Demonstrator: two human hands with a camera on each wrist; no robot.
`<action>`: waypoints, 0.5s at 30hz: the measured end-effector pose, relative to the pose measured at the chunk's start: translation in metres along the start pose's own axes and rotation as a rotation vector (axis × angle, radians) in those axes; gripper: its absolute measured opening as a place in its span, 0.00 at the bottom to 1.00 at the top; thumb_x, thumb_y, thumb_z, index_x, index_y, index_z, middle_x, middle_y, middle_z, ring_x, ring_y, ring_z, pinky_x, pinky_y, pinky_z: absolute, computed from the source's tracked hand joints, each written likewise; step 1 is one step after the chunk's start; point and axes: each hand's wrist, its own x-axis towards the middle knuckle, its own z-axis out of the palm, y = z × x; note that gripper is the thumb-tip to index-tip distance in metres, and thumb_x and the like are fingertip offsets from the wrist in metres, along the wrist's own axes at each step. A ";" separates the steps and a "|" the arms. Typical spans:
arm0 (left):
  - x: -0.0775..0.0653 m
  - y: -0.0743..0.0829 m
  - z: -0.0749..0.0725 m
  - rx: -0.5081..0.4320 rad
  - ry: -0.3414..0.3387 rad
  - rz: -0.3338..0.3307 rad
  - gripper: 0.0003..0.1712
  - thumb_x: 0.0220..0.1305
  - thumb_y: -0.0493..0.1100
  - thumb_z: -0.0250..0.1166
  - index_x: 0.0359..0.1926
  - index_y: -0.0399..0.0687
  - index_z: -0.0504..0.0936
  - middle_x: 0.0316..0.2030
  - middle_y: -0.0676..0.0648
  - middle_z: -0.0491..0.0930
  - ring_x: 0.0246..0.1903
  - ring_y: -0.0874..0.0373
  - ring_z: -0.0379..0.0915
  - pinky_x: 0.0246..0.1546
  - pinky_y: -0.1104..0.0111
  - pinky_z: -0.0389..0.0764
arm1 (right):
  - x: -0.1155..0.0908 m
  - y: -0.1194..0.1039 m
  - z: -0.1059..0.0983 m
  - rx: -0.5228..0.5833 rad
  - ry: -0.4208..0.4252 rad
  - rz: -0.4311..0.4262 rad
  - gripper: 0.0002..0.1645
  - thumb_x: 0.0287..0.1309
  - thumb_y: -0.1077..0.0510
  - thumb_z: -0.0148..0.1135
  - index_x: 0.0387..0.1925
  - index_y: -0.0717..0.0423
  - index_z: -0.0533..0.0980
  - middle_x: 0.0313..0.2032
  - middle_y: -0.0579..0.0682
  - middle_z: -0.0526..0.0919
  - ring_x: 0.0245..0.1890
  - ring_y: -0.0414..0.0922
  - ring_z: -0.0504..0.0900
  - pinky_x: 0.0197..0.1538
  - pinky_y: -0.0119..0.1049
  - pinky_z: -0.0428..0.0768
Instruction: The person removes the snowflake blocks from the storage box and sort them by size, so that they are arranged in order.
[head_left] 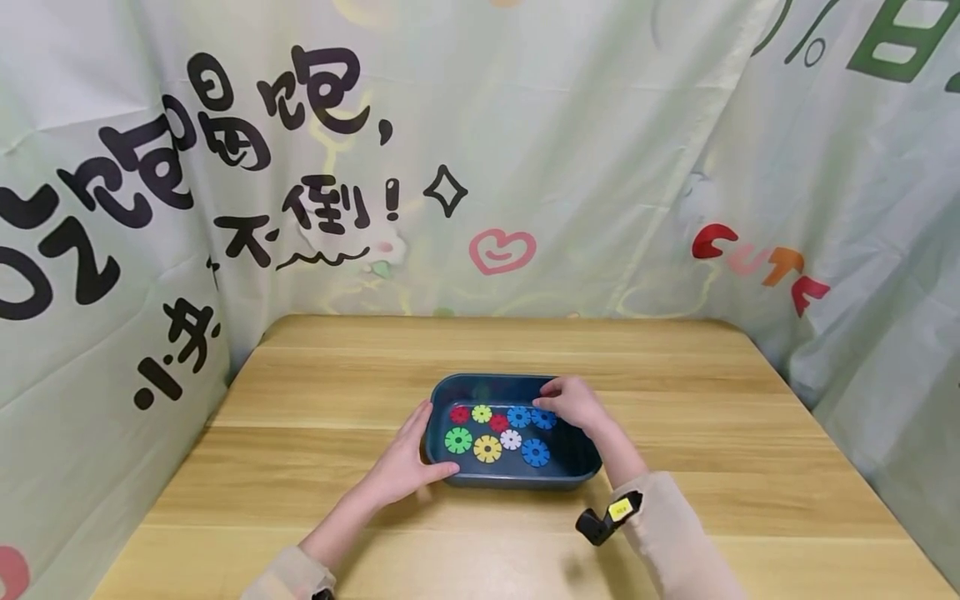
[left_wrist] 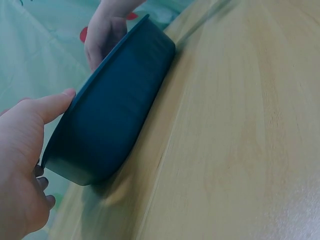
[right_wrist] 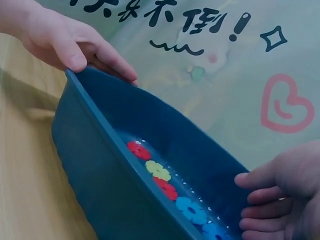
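Observation:
A dark blue plastic tub (head_left: 573, 458) stands on the table with several flat, notched snowflake discs on its floor. Among them are a green disc (head_left: 458, 440), a yellow disc (head_left: 487, 449), a white disc (head_left: 511, 439), red discs (right_wrist: 165, 188) and blue discs (head_left: 536, 452). My left hand (head_left: 405, 462) holds the tub's left end, its thumb at the front rim and the other fingers along the outer side. Over the right rear part of the tub is my right hand (head_left: 572, 402), fingers loosely bent beside the blue discs. Nothing shows between its fingers in the right wrist view.
The tub sits near the middle of a wood-grain table (head_left: 337, 375). Printed cloth curtains (head_left: 570, 167) hang behind the table and at both sides. A small black device (head_left: 609, 518) with a yellow label is strapped at the right sleeve.

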 end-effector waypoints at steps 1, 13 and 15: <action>0.000 0.000 0.000 0.002 0.000 -0.001 0.58 0.46 0.53 0.73 0.71 0.39 0.50 0.70 0.40 0.48 0.67 0.42 0.46 0.59 0.44 0.58 | 0.001 0.000 0.001 -0.013 0.009 0.001 0.19 0.54 0.59 0.65 0.45 0.67 0.77 0.42 0.59 0.80 0.37 0.51 0.76 0.45 0.45 0.78; 0.001 0.000 0.001 0.009 -0.005 -0.004 0.58 0.46 0.53 0.73 0.71 0.39 0.50 0.70 0.41 0.49 0.67 0.42 0.46 0.59 0.44 0.58 | 0.001 0.006 0.019 -0.231 0.053 -0.067 0.19 0.48 0.65 0.68 0.43 0.70 0.77 0.40 0.61 0.81 0.39 0.52 0.79 0.48 0.48 0.76; 0.001 0.000 0.001 0.011 -0.001 -0.003 0.58 0.46 0.53 0.73 0.71 0.39 0.50 0.70 0.40 0.49 0.67 0.42 0.46 0.59 0.44 0.58 | 0.002 0.008 0.021 -0.234 0.056 -0.077 0.20 0.47 0.66 0.68 0.44 0.70 0.77 0.40 0.61 0.81 0.41 0.53 0.79 0.49 0.48 0.76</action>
